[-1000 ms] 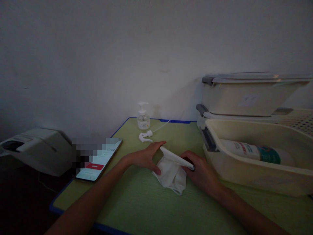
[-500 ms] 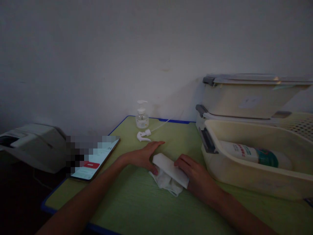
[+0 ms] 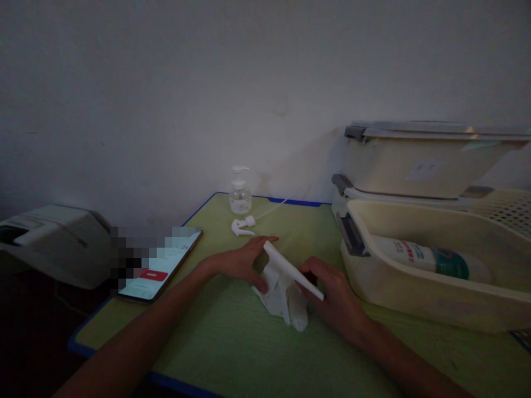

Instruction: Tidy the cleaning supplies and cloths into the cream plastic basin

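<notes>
A white folded cloth [image 3: 276, 287] lies on the green table in front of me, its lower part crumpled. Its flat folded upper part is tilted up off the table. My right hand [image 3: 334, 293] pinches that raised part from the right, its fingertips partly hidden behind it. My left hand [image 3: 243, 266] is spread at the cloth's left side, the thumb touching its edge and the fingers stretched out beyond. Beyond my left hand lies a white spray trigger head [image 3: 243, 225] with a thin tube. Behind it stands a clear pump bottle [image 3: 240, 200].
A cream basket [image 3: 415, 301] holding a white and green bottle [image 3: 431, 258] stands at the right. Lidded storage boxes [image 3: 398, 168] are stacked behind it against the wall. A lit phone [image 3: 160, 271] lies at the table's left edge, with a pale machine [image 3: 58, 243] beyond.
My right hand has tilted the folded part of the cloth up, so it now shows nearly edge-on. My left hand has stayed almost in place.
</notes>
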The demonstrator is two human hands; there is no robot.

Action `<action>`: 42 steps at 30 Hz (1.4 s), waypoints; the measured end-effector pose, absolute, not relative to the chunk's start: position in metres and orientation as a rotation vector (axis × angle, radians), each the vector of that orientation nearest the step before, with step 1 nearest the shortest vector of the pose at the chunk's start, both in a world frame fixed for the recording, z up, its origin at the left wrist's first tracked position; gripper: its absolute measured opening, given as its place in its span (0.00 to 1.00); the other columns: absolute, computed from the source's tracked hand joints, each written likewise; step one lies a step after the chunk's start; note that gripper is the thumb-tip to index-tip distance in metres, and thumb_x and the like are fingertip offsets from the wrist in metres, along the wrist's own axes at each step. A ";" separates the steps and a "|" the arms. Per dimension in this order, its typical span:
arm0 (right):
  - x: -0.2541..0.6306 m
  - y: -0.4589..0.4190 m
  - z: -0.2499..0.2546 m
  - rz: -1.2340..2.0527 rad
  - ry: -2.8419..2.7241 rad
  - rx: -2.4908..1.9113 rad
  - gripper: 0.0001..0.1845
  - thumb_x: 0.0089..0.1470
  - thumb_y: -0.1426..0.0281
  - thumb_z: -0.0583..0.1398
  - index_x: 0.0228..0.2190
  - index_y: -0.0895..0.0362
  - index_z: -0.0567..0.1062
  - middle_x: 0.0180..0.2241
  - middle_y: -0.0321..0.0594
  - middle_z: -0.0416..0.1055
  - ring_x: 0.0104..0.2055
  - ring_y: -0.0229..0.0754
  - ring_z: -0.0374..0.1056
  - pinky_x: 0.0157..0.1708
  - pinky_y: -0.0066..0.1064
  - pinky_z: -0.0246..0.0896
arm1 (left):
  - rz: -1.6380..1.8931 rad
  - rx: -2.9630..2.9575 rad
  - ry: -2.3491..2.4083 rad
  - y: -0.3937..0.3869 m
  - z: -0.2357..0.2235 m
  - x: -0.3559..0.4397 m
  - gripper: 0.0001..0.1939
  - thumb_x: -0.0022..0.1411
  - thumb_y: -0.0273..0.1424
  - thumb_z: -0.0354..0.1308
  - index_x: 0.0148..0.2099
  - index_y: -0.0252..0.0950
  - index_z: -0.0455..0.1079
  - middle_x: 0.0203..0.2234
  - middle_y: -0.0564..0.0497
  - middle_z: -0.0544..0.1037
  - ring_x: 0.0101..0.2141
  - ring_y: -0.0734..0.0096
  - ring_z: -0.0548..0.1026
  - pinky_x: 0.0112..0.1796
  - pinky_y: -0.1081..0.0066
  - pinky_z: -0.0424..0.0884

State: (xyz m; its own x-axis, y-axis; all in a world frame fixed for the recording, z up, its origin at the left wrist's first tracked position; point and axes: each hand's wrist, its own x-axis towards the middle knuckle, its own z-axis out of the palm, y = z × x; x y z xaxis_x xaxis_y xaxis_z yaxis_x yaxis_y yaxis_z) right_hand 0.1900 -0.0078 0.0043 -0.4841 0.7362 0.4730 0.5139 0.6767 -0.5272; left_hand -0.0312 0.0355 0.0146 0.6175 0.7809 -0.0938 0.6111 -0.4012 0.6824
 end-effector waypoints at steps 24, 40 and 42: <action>0.200 0.016 -0.002 0.656 -1.941 -1.447 0.05 0.47 0.70 0.55 0.29 0.57 0.67 0.25 0.38 0.70 0.26 0.41 0.66 0.25 0.30 0.59 | 0.825 2.290 0.856 0.022 0.043 -0.022 0.14 0.54 0.33 0.58 0.44 0.36 0.67 0.41 0.47 0.68 0.42 0.68 0.67 0.43 0.67 0.64; 0.197 0.014 0.002 0.610 -1.949 -1.460 0.02 0.46 0.71 0.55 0.26 0.56 0.66 0.24 0.37 0.69 0.25 0.40 0.65 0.25 0.29 0.57 | 0.274 2.384 0.707 0.005 0.025 0.000 0.16 0.45 0.27 0.65 0.38 0.34 0.67 0.32 0.52 0.68 0.31 0.74 0.66 0.33 0.75 0.63; 0.197 0.014 0.002 0.610 -1.952 -1.454 0.02 0.46 0.71 0.55 0.26 0.56 0.66 0.24 0.37 0.69 0.24 0.39 0.64 0.24 0.29 0.57 | 0.296 2.351 0.663 0.005 0.030 -0.002 0.09 0.47 0.23 0.62 0.33 0.33 0.68 0.30 0.53 0.67 0.30 0.76 0.66 0.33 0.77 0.64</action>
State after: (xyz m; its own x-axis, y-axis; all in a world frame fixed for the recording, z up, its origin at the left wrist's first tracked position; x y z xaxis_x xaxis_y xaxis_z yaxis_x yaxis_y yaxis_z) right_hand 0.1967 0.0141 0.0023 -0.1999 0.9582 0.2047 0.6708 0.2861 -0.6842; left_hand -0.0019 0.0049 0.0302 0.8454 0.5330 0.0345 0.3814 -0.6477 0.6596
